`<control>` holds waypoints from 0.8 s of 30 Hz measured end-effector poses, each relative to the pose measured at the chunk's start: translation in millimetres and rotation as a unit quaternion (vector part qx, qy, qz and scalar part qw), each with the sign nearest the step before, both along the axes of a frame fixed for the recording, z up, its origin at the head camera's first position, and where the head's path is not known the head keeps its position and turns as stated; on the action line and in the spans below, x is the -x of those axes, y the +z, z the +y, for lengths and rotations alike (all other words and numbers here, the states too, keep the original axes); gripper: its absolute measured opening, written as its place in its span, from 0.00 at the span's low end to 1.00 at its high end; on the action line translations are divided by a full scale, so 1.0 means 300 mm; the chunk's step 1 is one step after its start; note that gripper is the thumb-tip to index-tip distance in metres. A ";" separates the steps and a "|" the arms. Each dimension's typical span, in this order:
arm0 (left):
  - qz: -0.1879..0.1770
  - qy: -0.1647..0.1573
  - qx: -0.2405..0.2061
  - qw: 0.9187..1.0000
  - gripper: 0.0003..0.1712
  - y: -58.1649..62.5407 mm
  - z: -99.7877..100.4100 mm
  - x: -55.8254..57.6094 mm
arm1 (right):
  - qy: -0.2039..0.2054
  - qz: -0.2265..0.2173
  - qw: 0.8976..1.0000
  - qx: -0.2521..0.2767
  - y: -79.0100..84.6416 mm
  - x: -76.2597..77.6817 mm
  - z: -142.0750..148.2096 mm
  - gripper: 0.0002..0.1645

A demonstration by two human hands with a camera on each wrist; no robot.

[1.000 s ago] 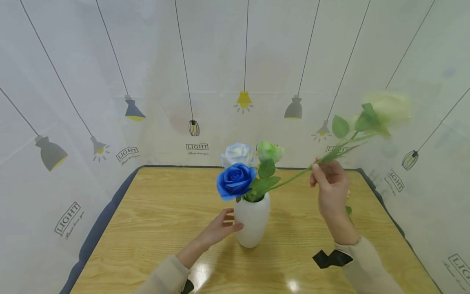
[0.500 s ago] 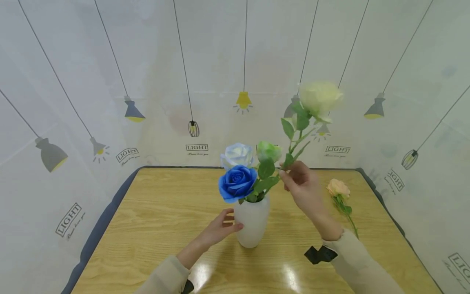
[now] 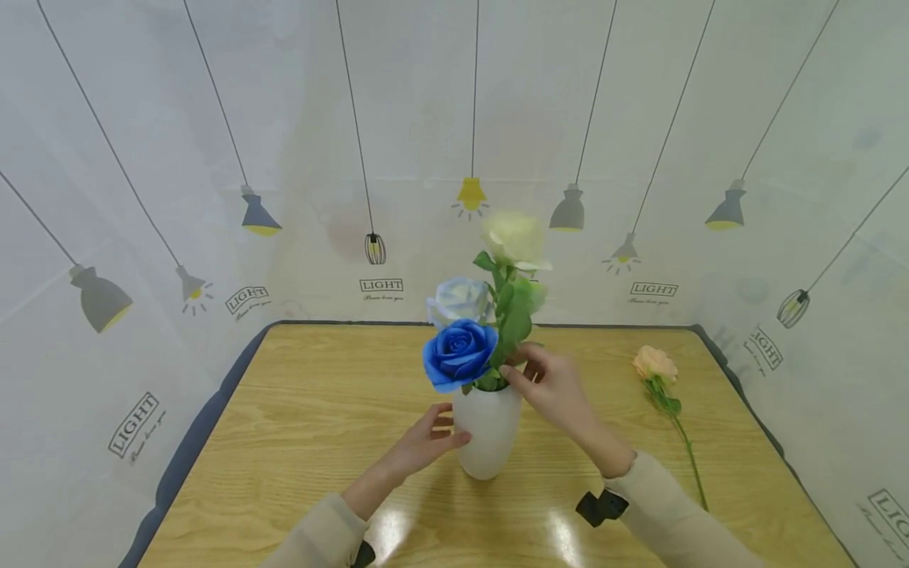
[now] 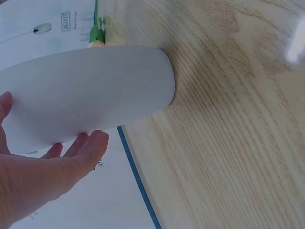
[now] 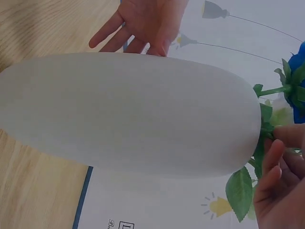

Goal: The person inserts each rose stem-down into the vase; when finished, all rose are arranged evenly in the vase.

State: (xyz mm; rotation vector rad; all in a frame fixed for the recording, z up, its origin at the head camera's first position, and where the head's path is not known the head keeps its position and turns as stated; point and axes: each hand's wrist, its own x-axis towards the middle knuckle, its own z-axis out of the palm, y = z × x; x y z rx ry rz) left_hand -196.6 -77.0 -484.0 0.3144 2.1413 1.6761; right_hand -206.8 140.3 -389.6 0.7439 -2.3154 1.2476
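A white vase [image 3: 488,434] stands upright on the wooden table. My left hand [image 3: 424,440] holds it from the left side, thumb in front and fingers curving behind. In the left wrist view, fingertips of that hand [image 4: 57,171] rest against the vase's wall. My right hand [image 3: 554,386] is at the vase's mouth, pinching the stem of a pale yellow rose [image 3: 514,239], whose bloom rises above the others. In the right wrist view the right hand [image 5: 283,176] grips among green leaves at the rim. A blue rose [image 3: 459,355], a pale blue rose [image 3: 458,300] and a partly hidden green-white rose [image 3: 536,294] stand in the vase.
A peach rose [image 3: 655,364] with a long stem lies on the table [image 3: 319,410] to the right, beside the right forearm. A pale curtain [image 3: 398,142] printed with hanging lamps surrounds the table's back and sides.
My right hand has moved left and down, bringing the pale yellow rose from a far right tilt to nearly upright over the vase. The left hand has stayed on the vase.
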 end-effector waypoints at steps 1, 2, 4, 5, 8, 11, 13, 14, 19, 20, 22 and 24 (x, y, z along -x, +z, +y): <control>0.002 0.000 0.001 1.000 0.41 -0.001 0.000 0.001 | 0.000 -0.003 1.000 -0.004 -0.005 0.000 -0.001 0.04; 0.004 0.000 0.001 1.000 0.41 -0.002 0.001 0.001 | 0.000 -0.005 1.000 -0.006 -0.009 0.000 -0.003 0.04; 0.004 0.002 0.001 1.000 0.41 -0.002 0.002 0.002 | -0.004 -0.007 1.000 -0.014 -0.017 0.001 -0.003 0.04; 0.004 0.002 0.001 1.000 0.41 -0.002 0.003 0.003 | -0.006 -0.005 1.000 -0.017 -0.020 0.001 -0.004 0.04; 0.002 0.004 0.001 1.000 0.41 0.003 0.003 0.001 | -0.014 0.009 1.000 -0.025 -0.027 0.002 -0.003 0.04; 0.004 0.005 0.000 1.000 0.40 0.020 0.003 -0.007 | -0.022 0.026 0.999 -0.034 -0.030 0.003 -0.002 0.04; 0.005 0.005 -0.002 1.000 0.40 0.044 0.004 -0.018 | -0.027 0.032 0.998 -0.038 -0.028 0.003 -0.001 0.04; 0.004 0.004 -0.004 1.000 0.39 0.057 0.004 -0.025 | -0.030 0.030 0.998 -0.037 -0.026 0.002 -0.001 0.04; 0.002 0.001 -0.006 1.000 0.37 0.115 0.003 -0.053 | -0.047 0.011 0.999 -0.014 -0.005 -0.001 0.010 0.04; 0.002 0.001 -0.006 1.000 0.37 0.121 0.003 -0.056 | -0.052 0.014 0.999 -0.003 0.001 -0.001 0.012 0.05; 0.004 0.001 -0.007 1.000 0.37 0.127 0.004 -0.059 | -0.066 0.026 0.997 0.022 0.013 0.001 0.016 0.06; 0.006 0.000 -0.008 1.000 0.37 0.126 0.004 -0.059 | -0.078 0.038 0.995 0.055 0.027 0.007 0.017 0.06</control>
